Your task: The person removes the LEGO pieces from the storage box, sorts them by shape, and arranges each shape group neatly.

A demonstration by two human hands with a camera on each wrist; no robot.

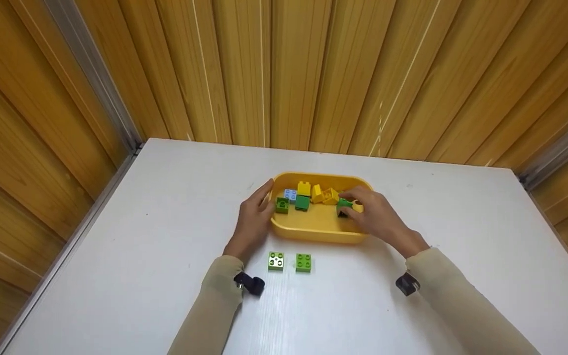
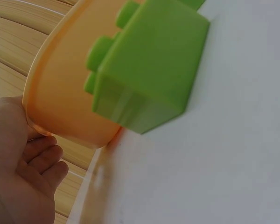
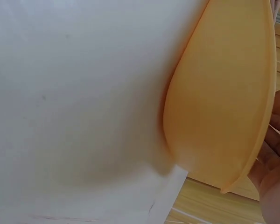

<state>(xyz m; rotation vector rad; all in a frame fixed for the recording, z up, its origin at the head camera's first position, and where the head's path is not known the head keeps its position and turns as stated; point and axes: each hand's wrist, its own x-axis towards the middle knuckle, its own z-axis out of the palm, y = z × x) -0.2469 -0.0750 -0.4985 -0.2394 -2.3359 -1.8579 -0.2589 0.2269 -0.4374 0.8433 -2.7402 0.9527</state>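
Observation:
A yellow plastic tray point(image 1: 321, 225) stands on the white table with toy building bricks in it. My left hand point(image 1: 254, 214) grips the tray's left rim; in the left wrist view its fingers curl against the outer wall point(image 2: 65, 93). Over the tray's right end, my right hand point(image 1: 378, 214) pinches a dark green brick point(image 1: 344, 209) between thumb and fingers. The right wrist view shows the tray's outside point(image 3: 219, 93) hiding this brick. Two light green bricks, a left one point(image 1: 276, 261) and a right one point(image 1: 303, 263), rest studs up in front of the tray.
Inside the tray lie a light blue brick point(image 1: 290, 195), a green brick point(image 1: 302, 202), an olive green brick point(image 1: 282, 205) and several yellow bricks point(image 1: 331, 196). Wood-patterned panels point(image 1: 294, 74) rise behind the white table point(image 1: 175, 197) and at both sides.

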